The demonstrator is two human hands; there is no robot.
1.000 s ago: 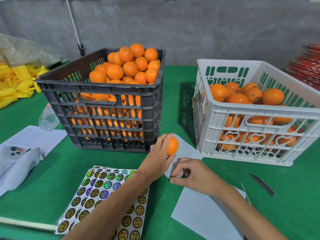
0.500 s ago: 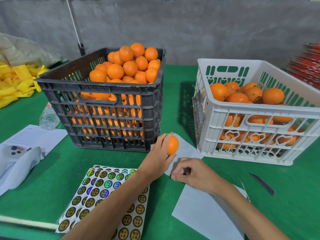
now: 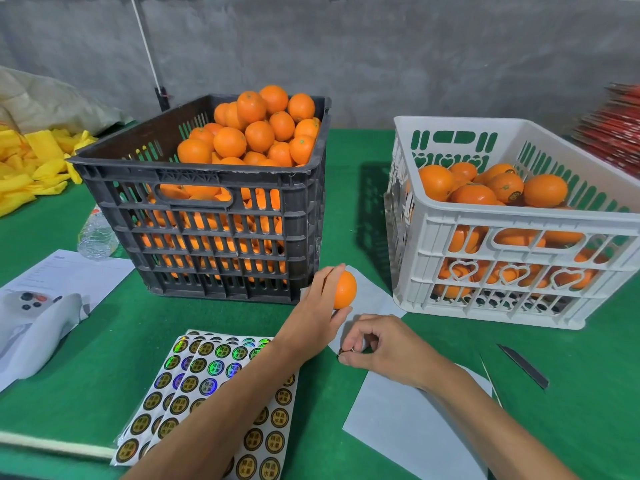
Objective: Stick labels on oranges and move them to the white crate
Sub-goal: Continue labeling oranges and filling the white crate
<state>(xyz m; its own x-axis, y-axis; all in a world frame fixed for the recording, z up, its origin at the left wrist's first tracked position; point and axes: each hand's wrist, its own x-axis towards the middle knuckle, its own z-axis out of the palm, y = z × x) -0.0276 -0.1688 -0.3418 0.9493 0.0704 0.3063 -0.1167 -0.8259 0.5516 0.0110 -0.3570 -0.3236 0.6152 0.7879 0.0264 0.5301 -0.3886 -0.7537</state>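
My left hand (image 3: 317,313) grips one orange (image 3: 345,289) just above the green table, in front of the black crate (image 3: 207,202). Right below it, my right hand (image 3: 375,344) pinches a small round label (image 3: 342,351) at its fingertips, apart from the orange. Sheets of round gold and holographic labels (image 3: 207,368) lie under my left forearm. The black crate is heaped with oranges (image 3: 256,133). The white crate (image 3: 519,237) on the right holds several oranges, some with labels.
Pale backing paper (image 3: 415,427) lies under my right arm. A dark blade (image 3: 524,365) and a thin stick (image 3: 490,375) lie to the right. Papers (image 3: 69,275), a plastic bottle (image 3: 95,233) and yellow foam nets (image 3: 31,168) sit at the left. A red stack (image 3: 616,133) stands at far right.
My right hand has lifted slightly and now shows the label pinched at its fingertips. The left hand with the orange has barely moved.
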